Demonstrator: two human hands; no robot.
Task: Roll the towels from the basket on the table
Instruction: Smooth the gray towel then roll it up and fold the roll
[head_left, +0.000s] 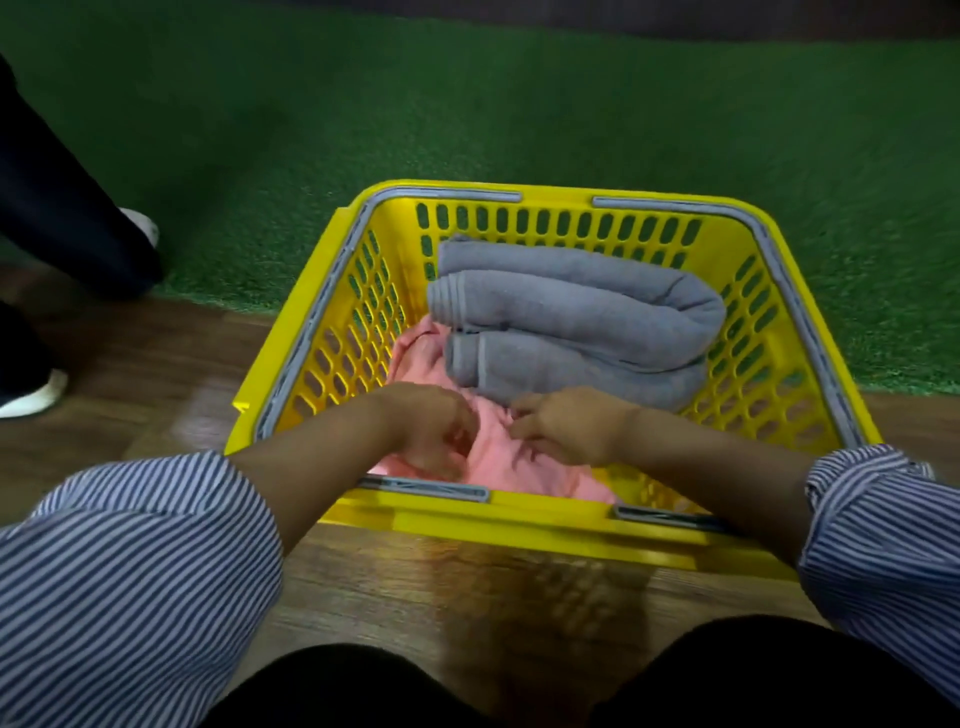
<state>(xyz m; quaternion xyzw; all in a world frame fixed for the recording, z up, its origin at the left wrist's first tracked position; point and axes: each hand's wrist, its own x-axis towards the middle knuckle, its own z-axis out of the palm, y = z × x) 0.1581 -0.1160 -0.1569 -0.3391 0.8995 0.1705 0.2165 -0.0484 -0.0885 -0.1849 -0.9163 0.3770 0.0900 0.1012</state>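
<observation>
Both hands, left (434, 434) and right (569, 427), grip the pink towel (498, 457) (no readable writing) inside the yellow basket (519, 514).

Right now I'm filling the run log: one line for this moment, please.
stage: picking | hands: left and right gripping pink towel | grey towel: folded in yellow basket

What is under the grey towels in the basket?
A pink towel runs beneath the grey towels in the yellow basket; both hands, left and right, grip its near part. Anything deeper is covered.
</observation>
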